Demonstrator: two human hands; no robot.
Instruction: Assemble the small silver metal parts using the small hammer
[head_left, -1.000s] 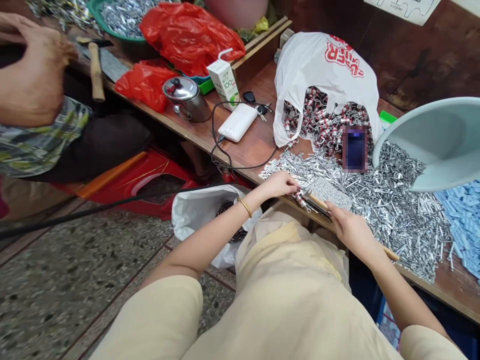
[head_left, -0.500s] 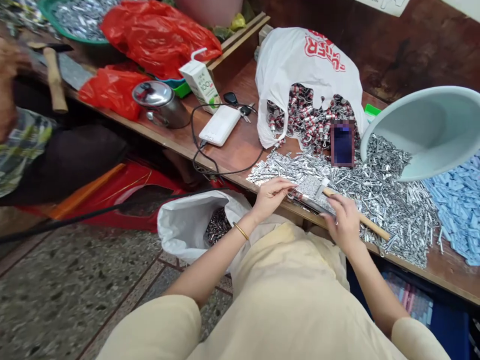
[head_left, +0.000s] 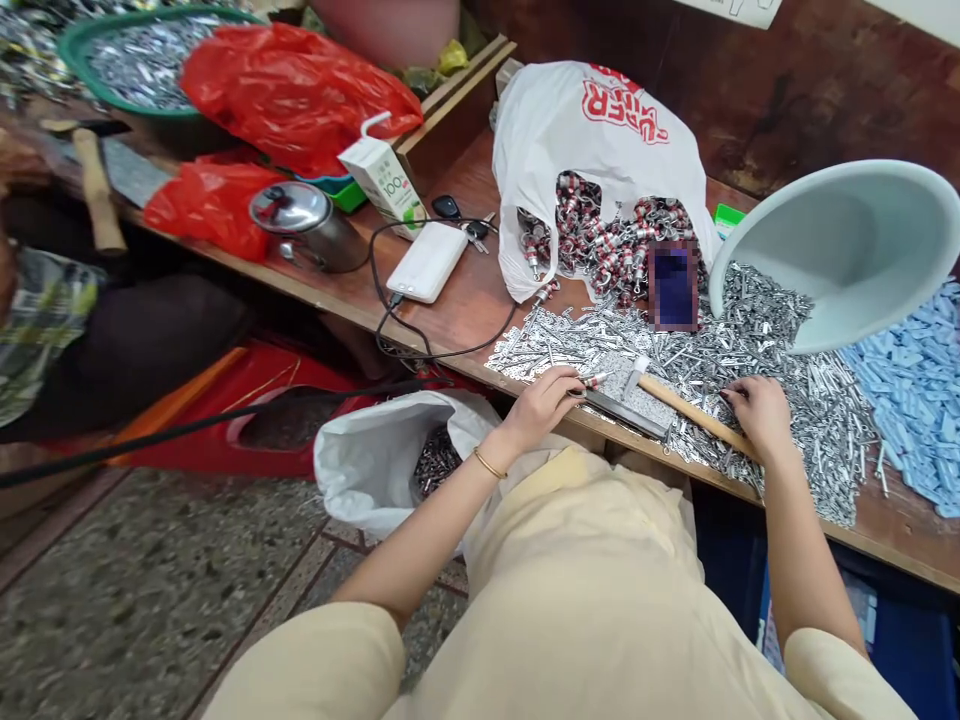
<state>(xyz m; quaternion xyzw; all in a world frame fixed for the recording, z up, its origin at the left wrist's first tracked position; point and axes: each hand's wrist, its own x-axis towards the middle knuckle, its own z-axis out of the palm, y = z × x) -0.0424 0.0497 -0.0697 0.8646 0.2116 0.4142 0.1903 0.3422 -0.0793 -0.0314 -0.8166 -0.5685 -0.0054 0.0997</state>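
My left hand [head_left: 546, 402] is closed at the table's front edge, pinching a small red-and-silver metal piece with a ring [head_left: 594, 381]. This piece is held over the left end of a speckled block with a metal bar along its front [head_left: 628, 412]. A hammer [head_left: 694, 412] lies across the block, its wooden handle running right, under or beside my right wrist. My right hand [head_left: 763, 415] is over the heap of small silver metal parts [head_left: 814, 425], thumb and fingers pinched together. What they hold, if anything, is too small to make out.
A white plastic bag [head_left: 547, 120] spills red-and-silver pieces behind a phone [head_left: 673, 288]. A tilted pale basin [head_left: 862, 240] and blue strips [head_left: 911, 410] are at right. A power bank [head_left: 427, 262], steel mug [head_left: 330, 235] and drink carton [head_left: 381, 180] stand left. Below hangs a white sack [head_left: 360, 460].
My right hand has moved right, from the block to the heap of silver parts. My left hand stays by the block, still with the red-and-silver piece. The view has shifted slightly.
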